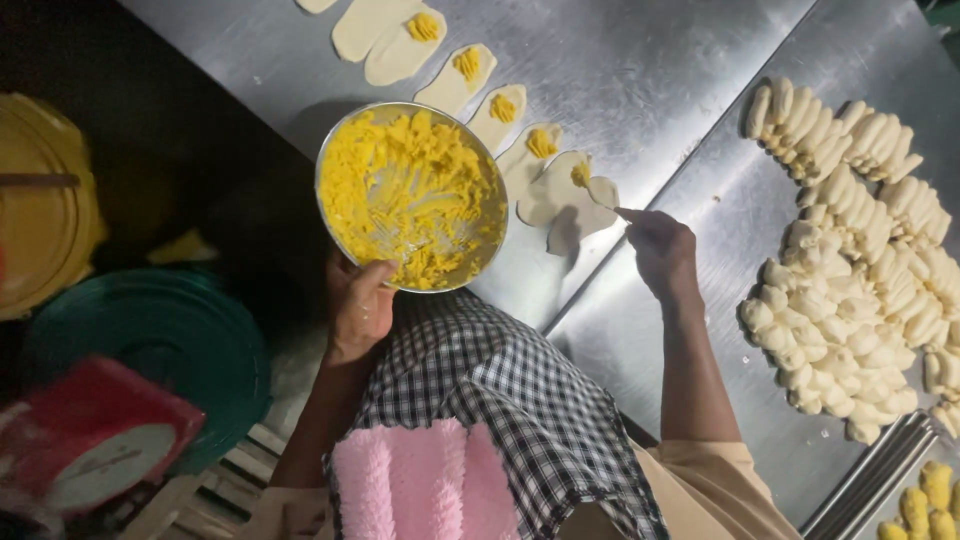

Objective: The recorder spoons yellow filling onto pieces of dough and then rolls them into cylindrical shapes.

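Note:
My left hand (pixel 358 305) grips the near rim of a round metal bowl (pixel 335 225) heaped with yellow filling (pixel 415 195), holding it over the steel table (pixel 650 70). My right hand (pixel 662 250) pinches a small pale spatula (pixel 603 190) whose tip rests on a flat oval of dough (pixel 555 200). That oval carries a dab of yellow filling and ends a row of flat dough ovals (pixel 455 80), most topped with filling, running to the far left.
A big pile of rolled dough pieces (pixel 860 250) covers the table's right side. A tray with yellow pieces (pixel 925 505) sits at the bottom right. Left of the table are a yellow lid (pixel 40 200), a green basin (pixel 170 340) and a red scale (pixel 95 440).

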